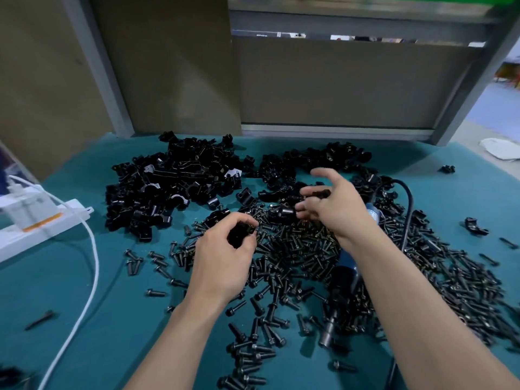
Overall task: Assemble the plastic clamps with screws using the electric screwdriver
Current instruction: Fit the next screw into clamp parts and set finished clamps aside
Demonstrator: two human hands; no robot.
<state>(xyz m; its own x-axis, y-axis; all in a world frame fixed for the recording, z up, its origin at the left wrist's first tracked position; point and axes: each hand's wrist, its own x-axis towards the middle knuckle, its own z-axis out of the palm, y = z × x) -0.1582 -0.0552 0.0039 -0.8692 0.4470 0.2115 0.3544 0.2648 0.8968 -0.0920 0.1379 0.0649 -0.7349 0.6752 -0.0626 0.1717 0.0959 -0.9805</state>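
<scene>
Head camera looks down on my two hands over the green counter [112, 305]. My left hand [225, 257] has the fingers curled round a black clamp [239, 233] and holds it just above the screws [295, 249]. My right hand [332, 206] is a little farther from me, apart from the left one. Its thumb and two fingers pinch a small black part [318, 193], while the other fingers are spread. The part is blurred, so I cannot tell if it is a clamp piece or a screw.

The screws lie in a wide heap under and around both hands. The loose clamps [174, 187] are in a big pile behind the left hand, and a second pile is behind the right hand. The screwdriver [337, 294] lies on the screws, partly under my right forearm, with its tip toward me. Its black cord [405, 198] curves away at the right.

At the left edge a white power strip [42, 220] rests on the counter, with a white cable [90, 249] running from it toward me.
</scene>
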